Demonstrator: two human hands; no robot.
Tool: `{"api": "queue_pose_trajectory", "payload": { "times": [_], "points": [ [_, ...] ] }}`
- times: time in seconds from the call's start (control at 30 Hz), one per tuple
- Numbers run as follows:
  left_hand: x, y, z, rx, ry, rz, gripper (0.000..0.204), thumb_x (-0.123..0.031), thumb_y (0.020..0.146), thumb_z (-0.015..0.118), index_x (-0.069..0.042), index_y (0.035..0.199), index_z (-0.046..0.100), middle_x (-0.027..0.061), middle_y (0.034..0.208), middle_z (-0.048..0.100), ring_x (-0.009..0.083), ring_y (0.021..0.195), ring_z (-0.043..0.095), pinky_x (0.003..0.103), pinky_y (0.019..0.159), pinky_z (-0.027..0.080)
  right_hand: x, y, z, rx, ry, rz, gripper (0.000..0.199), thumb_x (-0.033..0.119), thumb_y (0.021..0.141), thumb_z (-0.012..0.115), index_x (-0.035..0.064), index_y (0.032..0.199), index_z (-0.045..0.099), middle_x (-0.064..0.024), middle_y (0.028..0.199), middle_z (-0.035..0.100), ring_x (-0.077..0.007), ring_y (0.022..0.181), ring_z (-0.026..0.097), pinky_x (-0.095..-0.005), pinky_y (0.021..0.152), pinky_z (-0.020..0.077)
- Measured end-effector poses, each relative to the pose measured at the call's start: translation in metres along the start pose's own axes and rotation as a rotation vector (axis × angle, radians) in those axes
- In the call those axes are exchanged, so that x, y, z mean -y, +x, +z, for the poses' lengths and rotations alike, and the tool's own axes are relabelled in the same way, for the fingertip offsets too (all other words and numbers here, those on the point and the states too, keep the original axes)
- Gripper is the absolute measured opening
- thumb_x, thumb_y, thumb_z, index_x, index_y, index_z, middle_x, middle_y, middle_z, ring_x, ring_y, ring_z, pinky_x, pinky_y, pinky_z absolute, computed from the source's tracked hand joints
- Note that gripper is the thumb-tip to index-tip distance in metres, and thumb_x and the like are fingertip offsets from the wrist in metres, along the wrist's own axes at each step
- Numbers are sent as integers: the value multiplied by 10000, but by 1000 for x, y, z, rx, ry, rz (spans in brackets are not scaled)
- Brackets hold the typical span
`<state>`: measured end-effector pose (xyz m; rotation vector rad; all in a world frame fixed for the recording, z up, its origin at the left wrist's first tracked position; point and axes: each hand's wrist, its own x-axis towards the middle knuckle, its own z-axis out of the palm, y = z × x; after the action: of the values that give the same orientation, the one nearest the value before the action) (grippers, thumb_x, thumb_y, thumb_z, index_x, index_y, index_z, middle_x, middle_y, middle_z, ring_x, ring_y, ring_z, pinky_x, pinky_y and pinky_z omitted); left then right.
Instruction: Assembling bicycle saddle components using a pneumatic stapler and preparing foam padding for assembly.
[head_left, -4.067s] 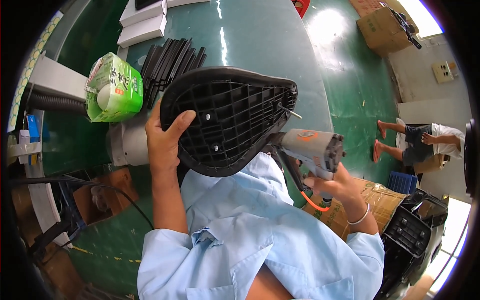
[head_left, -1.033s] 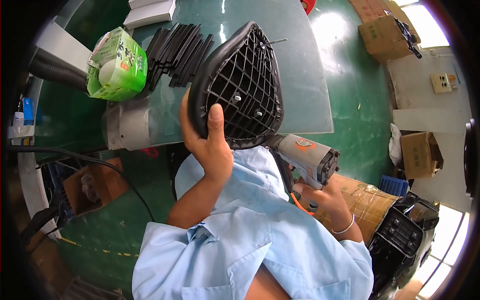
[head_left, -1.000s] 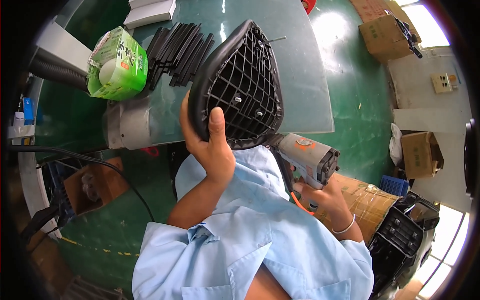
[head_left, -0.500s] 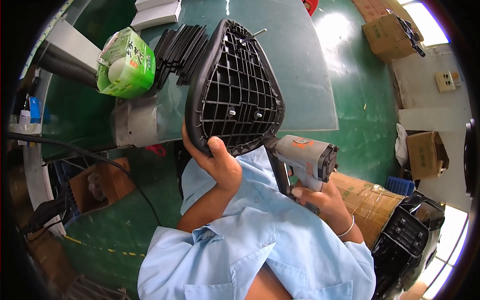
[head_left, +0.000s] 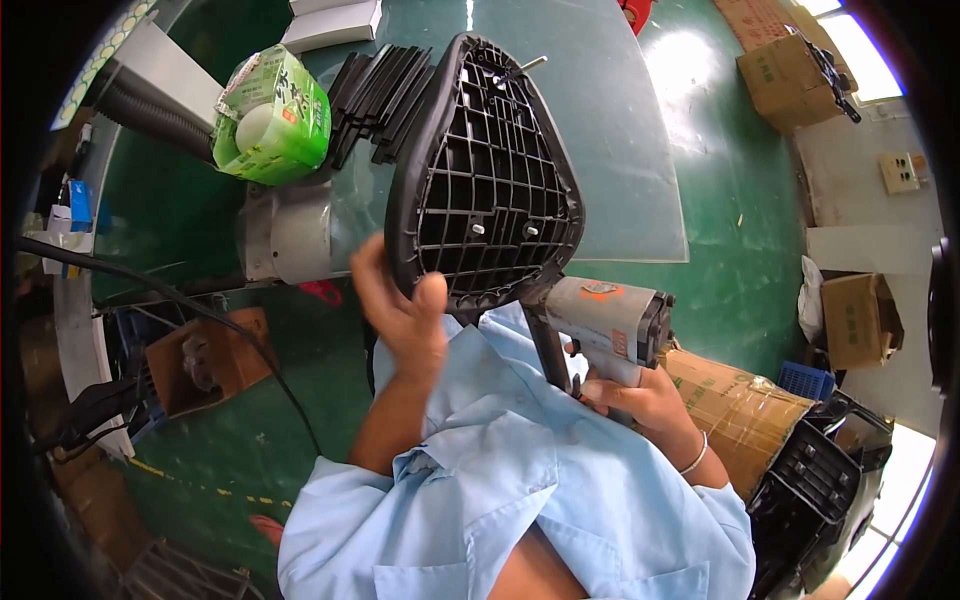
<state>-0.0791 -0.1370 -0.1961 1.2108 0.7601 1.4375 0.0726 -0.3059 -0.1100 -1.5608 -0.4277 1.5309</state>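
A black saddle-shaped seat (head_left: 497, 190) stands tilted up in front of me, its gridded plastic underside facing me. Metal studs stick out of that underside, and a longer one rises at the narrow far end. My left hand (head_left: 405, 325), a little blurred, grips the seat's near left edge, thumb in front and fingers along the outer side. In my right hand (head_left: 645, 400) is a grey air staple gun (head_left: 605, 318), held by its handle. The gun's nose meets the near right rim of the seat; whether it presses on it I cannot tell.
Black strips (head_left: 380, 95) lie on the green-topped table (head_left: 630, 190), beside a green carton (head_left: 275, 120) holding something round and pale. A metal cylinder (head_left: 290, 235) sits at the table's near edge. A black hose (head_left: 170, 295) crosses at left. Cardboard boxes (head_left: 735, 395) stand at right.
My left hand has slid a little left and outward along the seat's edge, its fingers now showing more. Seat and staple gun stay together in nearly the same pose; the whole view has shifted slightly.
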Motion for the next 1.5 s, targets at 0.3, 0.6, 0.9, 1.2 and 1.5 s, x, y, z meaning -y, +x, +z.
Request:
{"api": "queue_pose_trajectory", "payload": {
  "times": [0.3, 0.6, 0.9, 1.2, 1.5],
  "points": [
    [-18, 76, 8, 190, -170, -530, 388, -165, 840, 650, 18, 1165, 546, 5, 980, 575, 90, 892, 505, 220, 827, 394, -16, 5, -23, -86, -251, -253, 483, 22, 683, 684, -3, 1126, 496, -53, 753, 565, -119, 629, 536, -254, 555, 424],
    [5, 39, 59, 137, 32, -104, 487, -198, 914, 555, 30, 1313, 394, 81, 1147, 523, 119, 969, 489, 224, 859, 391, -18, -3, -38, -322, -20, -303, 353, 40, 716, 670, -18, 1038, 534, -31, 765, 566, -93, 620, 526, -242, 538, 438],
    [0, 25, 64, 98, 98, -32, 491, -165, 913, 546, 25, 1329, 369, 83, 1151, 511, 121, 946, 482, 226, 838, 399, -14, 17, -32, -203, -148, -264, 249, 47, 726, 689, 1, 924, 545, -25, 723, 559, -88, 572, 522, -244, 475, 426],
    [0, 13, 59, 92, 171, 35, 524, -158, 915, 533, 15, 1360, 316, 107, 1208, 476, 135, 979, 490, 224, 854, 393, -4, 15, -24, -135, 8, -216, 429, -15, 704, 651, -35, 1107, 505, -38, 744, 566, -90, 573, 521, -230, 485, 429],
    [3, 1, 53, 104, 36, 31, 571, -157, 914, 529, 41, 1374, 255, 123, 1279, 424, 143, 1059, 457, 234, 892, 367, -6, 11, -16, -75, 28, -135, 423, 8, 717, 631, -33, 1116, 499, -48, 815, 576, -87, 564, 513, -220, 507, 412]
  ]
}}
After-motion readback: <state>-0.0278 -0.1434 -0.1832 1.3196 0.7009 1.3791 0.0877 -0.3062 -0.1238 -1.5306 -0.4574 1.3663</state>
